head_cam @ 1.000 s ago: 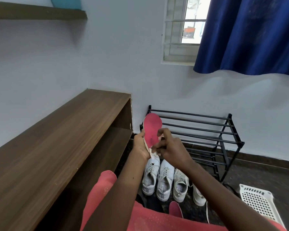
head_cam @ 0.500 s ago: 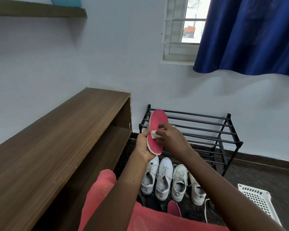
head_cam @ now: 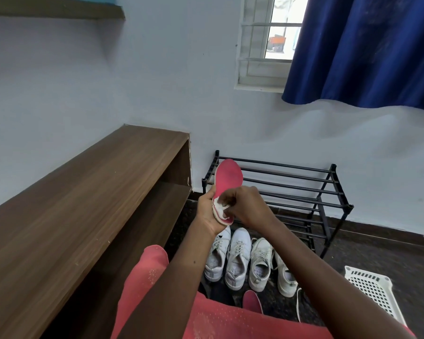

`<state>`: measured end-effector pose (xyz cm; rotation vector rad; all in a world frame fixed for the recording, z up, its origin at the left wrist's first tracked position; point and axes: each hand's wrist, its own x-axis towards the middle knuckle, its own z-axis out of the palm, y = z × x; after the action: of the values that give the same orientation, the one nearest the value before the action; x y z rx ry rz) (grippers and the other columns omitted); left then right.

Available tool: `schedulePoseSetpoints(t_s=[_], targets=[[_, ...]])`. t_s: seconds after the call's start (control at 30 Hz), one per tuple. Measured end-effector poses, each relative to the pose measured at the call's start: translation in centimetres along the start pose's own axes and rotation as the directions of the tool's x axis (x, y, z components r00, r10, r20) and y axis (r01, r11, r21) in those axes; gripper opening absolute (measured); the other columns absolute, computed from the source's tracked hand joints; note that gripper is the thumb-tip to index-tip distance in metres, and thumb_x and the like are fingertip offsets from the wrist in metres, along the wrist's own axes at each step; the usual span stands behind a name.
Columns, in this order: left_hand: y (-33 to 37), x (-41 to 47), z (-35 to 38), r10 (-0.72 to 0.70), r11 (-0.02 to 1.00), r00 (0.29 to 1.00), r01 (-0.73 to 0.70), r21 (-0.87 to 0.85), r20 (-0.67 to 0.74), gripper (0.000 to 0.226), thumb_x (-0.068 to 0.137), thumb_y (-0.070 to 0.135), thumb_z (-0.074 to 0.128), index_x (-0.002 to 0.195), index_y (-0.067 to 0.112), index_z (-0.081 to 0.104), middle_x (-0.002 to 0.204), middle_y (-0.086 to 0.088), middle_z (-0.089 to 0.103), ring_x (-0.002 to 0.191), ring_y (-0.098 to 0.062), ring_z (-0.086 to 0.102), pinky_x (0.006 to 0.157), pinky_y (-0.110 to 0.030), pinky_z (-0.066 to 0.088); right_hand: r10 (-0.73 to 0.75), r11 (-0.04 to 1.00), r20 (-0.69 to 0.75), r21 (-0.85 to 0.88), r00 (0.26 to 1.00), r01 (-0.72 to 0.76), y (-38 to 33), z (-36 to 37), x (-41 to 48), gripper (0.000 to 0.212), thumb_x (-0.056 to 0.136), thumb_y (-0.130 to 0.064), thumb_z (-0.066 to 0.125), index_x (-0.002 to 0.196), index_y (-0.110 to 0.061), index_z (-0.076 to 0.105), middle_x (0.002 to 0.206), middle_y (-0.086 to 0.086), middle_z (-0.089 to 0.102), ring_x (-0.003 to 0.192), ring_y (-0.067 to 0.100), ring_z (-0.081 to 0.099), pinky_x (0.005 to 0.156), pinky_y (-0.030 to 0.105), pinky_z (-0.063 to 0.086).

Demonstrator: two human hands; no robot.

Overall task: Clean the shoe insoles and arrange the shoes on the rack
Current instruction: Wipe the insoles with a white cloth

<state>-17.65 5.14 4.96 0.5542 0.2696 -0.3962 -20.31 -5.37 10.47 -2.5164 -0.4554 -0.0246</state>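
Held at its heel in the left hand's (head_cam: pixel 207 212) grip above the shoes (head_cam: pixel 239 255), the pink insole (head_cam: pixel 228 178) is being rubbed with a cloth (head_cam: pixel 219 208) pinched by the right hand (head_cam: pixel 249 206), and buckling under pressure is probably being risked.

Soft daylight from the window (head_cam: pixel 277 40), overexposed panes, dim floor, wide-angle bending at edges, sharp focus

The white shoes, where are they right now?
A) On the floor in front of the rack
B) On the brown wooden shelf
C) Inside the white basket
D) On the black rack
A: the four white shoes stand side by side on the dark floor, just in front of the black rack, not on its bars.
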Motion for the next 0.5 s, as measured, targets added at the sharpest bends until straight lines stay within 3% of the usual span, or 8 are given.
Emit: schedulePoseSetpoints(t_s=[0.17, 0.23, 0.3, 0.37, 0.5], targets=[[-0.7, -0.5, 0.8, -0.016, 0.999, 0.998, 0.014, 0.034, 0.06, 0.033, 0.088, 0.03, 0.044, 0.095, 0.005, 0.063, 0.084, -0.011, 0.067, 0.074, -0.025, 0.069, 0.072, -0.033, 0.056, 0.014, 1.0, -0.084, -0.017, 0.996, -0.016, 0.0, 0.4, 0.8, 0.038, 0.082, 0.006, 0.051, 0.109, -0.012, 0.071, 0.112, 0.009, 0.068, 0.097, 0.021, 0.062, 0.067, 0.005, 0.029], [-0.6, -0.5, 0.8, -0.006, 1.0, 0.998, 0.006, 0.01, 0.065, 0.037, 0.093, 0.034, 0.041, 0.094, 0.005, 0.064, 0.083, -0.011, 0.068, 0.072, -0.026, 0.07, 0.068, -0.034, 0.057, -0.001, 1.0, -0.115, -0.01, 0.993, 0.0, -0.3, 0.6, 0.8, 0.037, 0.079, 0.009, 0.05, 0.101, -0.009, 0.074, 0.111, 0.008, 0.069, 0.095, 0.021, 0.064, 0.076, 0.007, 0.036], [-0.1, -0.4, 0.7, -0.004, 1.0, 0.998, 0.004, -0.002, 0.063, 0.043, 0.097, 0.039, 0.037, 0.095, 0.005, 0.063, 0.079, -0.012, 0.069, 0.068, -0.027, 0.07, 0.065, -0.037, 0.057, -0.04, 0.999, -0.122, 0.021, 0.992, 0.043, -0.7, 0.8, 0.3, 0.038, 0.075, 0.013, 0.049, 0.097, -0.005, 0.075, 0.104, 0.01, 0.071, 0.091, 0.023, 0.066, 0.086, 0.019, 0.046], [0.5, -0.3, 0.5, 0.009, 1.0, 0.999, -0.009, 0.009, 0.039, 0.046, 0.098, 0.041, 0.035, 0.095, 0.005, 0.063, 0.075, -0.013, 0.069, 0.065, -0.026, 0.069, 0.063, -0.035, 0.057, -0.079, 0.996, -0.102, 0.042, 0.992, 0.083, -0.8, 1.0, -0.3, 0.039, 0.073, 0.016, 0.049, 0.094, -0.004, 0.075, 0.099, 0.012, 0.072, 0.087, 0.025, 0.067, 0.084, 0.028, 0.05], [0.6, 0.1, -0.1, 0.026, 0.999, 0.999, -0.025, 0.037, -0.026, 0.053, 0.099, 0.041, 0.033, 0.083, 0.006, 0.07, 0.068, -0.011, 0.067, 0.06, -0.023, 0.067, 0.061, -0.028, 0.056, -0.111, 0.992, -0.058, 0.061, 0.992, 0.114, 0.0, 1.3, -1.0, 0.034, 0.072, 0.015, 0.055, 0.089, -0.006, 0.076, 0.094, 0.012, 0.073, 0.082, 0.023, 0.068, 0.078, 0.023, 0.051]])
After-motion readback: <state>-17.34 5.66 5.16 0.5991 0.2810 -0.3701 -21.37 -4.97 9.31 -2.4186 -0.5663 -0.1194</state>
